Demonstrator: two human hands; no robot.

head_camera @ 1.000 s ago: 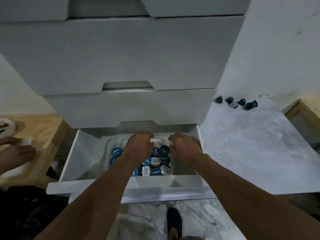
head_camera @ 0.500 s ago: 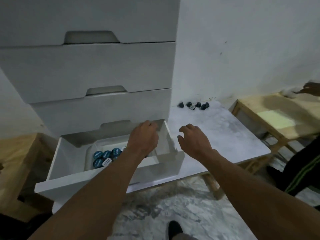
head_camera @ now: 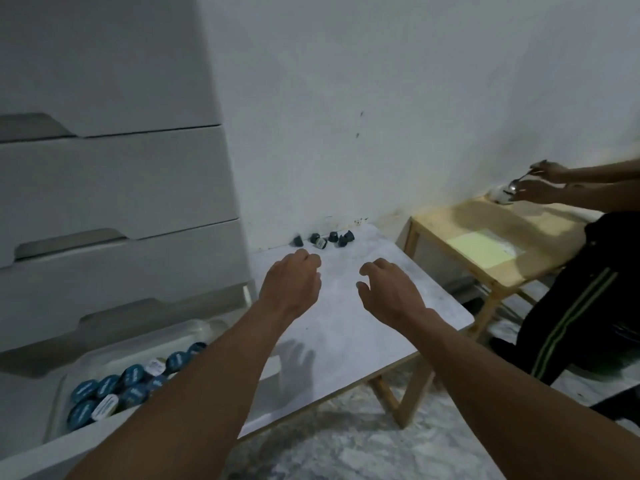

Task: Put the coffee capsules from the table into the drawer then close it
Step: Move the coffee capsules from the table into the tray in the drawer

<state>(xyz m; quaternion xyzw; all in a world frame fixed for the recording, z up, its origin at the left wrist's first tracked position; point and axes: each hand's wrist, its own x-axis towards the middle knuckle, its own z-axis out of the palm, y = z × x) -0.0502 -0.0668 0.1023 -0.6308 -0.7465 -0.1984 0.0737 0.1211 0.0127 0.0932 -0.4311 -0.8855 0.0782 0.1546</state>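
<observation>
Several dark coffee capsules (head_camera: 325, 239) lie in a loose row at the far edge of the white marble table (head_camera: 346, 327), against the wall. My left hand (head_camera: 292, 284) hovers over the table just short of them, fingers curled loosely and holding nothing. My right hand (head_camera: 389, 292) is beside it, fingers spread and empty. At the lower left the bottom drawer (head_camera: 31, 459) stands pulled out, with a clear tray of blue-lidded capsules (head_camera: 128, 384) inside. My left forearm crosses over the drawer's right part.
A white chest of drawers (head_camera: 114, 188) fills the left. To the right stands a low wooden table (head_camera: 491, 247) where another person's hands (head_camera: 540, 183) hold a spoon over a small cup. That person's dark-trousered leg (head_camera: 581, 306) is at the right edge.
Both hands left the open drawer and moved right and forward over the marble table toward the loose capsules. The view swung right, bringing the wooden table and the other person in.
</observation>
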